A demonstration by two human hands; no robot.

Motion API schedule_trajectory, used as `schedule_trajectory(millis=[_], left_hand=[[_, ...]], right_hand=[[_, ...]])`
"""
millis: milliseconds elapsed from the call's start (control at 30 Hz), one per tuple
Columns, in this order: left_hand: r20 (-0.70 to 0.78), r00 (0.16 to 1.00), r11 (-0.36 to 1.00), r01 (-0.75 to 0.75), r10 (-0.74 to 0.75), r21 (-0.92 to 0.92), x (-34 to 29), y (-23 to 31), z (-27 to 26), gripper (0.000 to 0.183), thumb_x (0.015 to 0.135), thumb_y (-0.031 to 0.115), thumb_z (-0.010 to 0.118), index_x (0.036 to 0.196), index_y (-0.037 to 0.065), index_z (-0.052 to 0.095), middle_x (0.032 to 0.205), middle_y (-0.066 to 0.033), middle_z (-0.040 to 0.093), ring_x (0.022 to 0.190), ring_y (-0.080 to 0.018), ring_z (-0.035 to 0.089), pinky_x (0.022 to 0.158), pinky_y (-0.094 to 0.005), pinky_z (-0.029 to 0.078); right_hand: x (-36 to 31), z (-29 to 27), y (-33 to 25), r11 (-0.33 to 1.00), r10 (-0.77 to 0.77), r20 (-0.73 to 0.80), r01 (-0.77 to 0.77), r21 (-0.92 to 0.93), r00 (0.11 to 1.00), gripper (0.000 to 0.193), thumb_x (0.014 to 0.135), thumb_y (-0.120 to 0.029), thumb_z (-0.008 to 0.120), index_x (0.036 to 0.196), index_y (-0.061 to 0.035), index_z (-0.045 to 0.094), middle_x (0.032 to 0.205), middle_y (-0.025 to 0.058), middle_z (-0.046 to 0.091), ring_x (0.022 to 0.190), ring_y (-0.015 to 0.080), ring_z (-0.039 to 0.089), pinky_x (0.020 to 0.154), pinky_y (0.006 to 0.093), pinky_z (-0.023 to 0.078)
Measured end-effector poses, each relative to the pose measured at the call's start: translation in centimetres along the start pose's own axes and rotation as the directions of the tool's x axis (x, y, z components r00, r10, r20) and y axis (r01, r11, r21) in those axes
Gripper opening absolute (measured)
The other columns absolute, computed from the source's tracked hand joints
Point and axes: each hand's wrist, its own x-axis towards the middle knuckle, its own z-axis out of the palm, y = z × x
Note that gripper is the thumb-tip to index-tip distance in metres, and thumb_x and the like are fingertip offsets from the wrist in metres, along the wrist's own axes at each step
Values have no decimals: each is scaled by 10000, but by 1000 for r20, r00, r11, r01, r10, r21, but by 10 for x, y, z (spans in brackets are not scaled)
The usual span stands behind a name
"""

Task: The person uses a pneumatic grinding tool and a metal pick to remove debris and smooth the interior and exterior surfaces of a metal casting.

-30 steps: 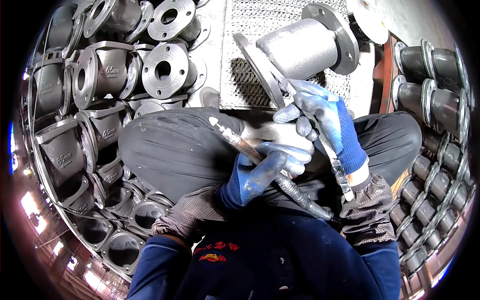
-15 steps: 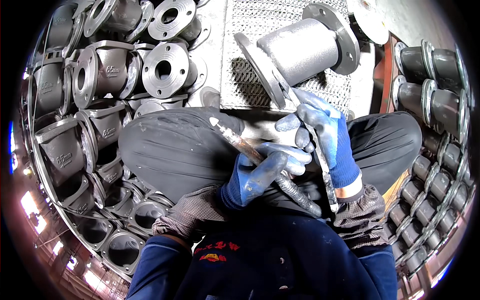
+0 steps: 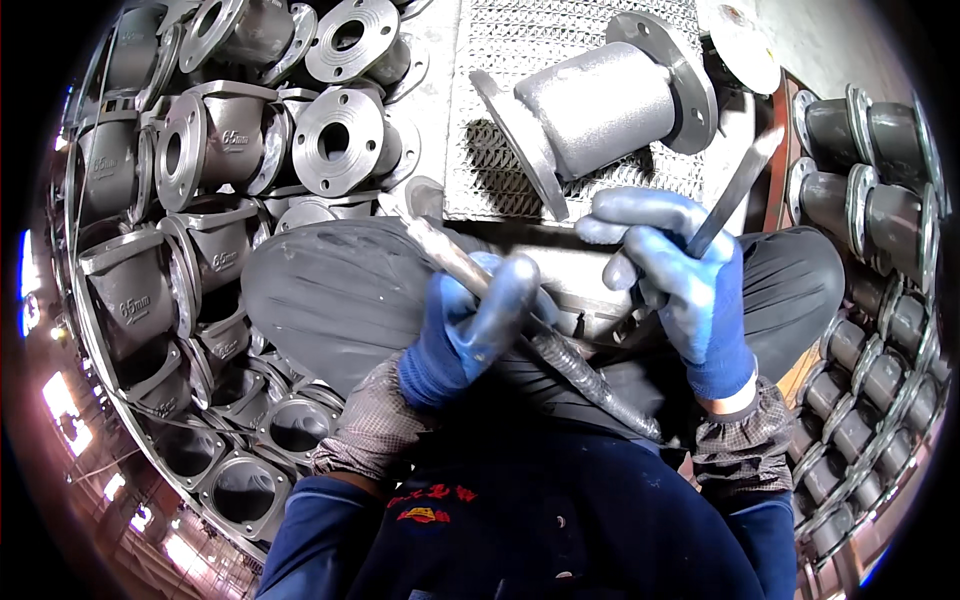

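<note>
My left hand (image 3: pixel 468 325), in a blue coated glove, is closed around a slim grinding tool (image 3: pixel 448 252). Its pale pointed tip is blurred and aims up and left; a ribbed flexible shaft (image 3: pixel 575 368) trails from its back end across my lap. In my right hand (image 3: pixel 678 268), gloved alike, a long flat metal bar (image 3: pixel 738 192) slants up to the right, clear of the casting. Just beyond both hands, a grey flanged pipe casting (image 3: pixel 600 112) lies on its side on a mesh-covered bench (image 3: pixel 490 50).
Grey flanged castings (image 3: pixel 225 140) are stacked on the left, some with open ends facing up. More dark flanged pipe pieces (image 3: pixel 895 222) stand in rows on the right. A whitish round disc (image 3: pixel 742 55) sits behind the bench casting, near a red upright edge (image 3: pixel 776 160).
The bar's upper end has come away from the casting's flange and swung right. My right hand moved slightly right; my left hand shifted left with the grinding tool. The bench casting stayed put.
</note>
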Motion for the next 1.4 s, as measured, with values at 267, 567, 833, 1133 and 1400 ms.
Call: schedule_trajectory(millis=[267,567,833,1133,1400], left_hand=[[99,841,499,-405,531,766,39,25,2,129,881,169,586,896,59,652,524,-83,525,455,-253,539,413,-356,408],[690,681,460,-708,246,536,102,60,-12,417,971,288,340,923,49,678,930,-135,674,933,-305,633,906,-423,427],[153,975,709,-223,163,669,156,46,-72,482,927,460,501,847,21,683,739,-153,659,668,-254,639,661,-327,508],[385,920,-273,-352,78,896,112,50,9,234,785,286,555,724,89,666,760,-86,645,758,-247,618,904,-403,425],[-250,878,723,-144,408,676,59,31,-18,289,890,255,592,1000,-12,607,821,-89,629,740,-183,636,731,-275,512]], right_hand=[[-9,6,21,970,-43,370,127,-205,928,573,866,-225,672,1346,-28,428,1029,114,640,859,177,641,721,281,514],[42,-94,-57,925,-230,240,288,-248,943,263,904,-149,522,1059,28,639,831,81,680,679,100,606,618,208,481],[77,-165,-20,876,-368,127,389,-284,921,275,898,-107,526,1136,-4,617,1164,174,623,1014,230,636,885,277,504],[109,-181,2,531,-574,208,553,-642,792,345,908,-196,538,1128,62,601,1022,165,669,893,183,650,771,260,528],[139,-138,16,926,-234,-251,136,-354,939,499,824,-263,664,1186,66,569,950,77,651,835,125,585,775,231,462]])
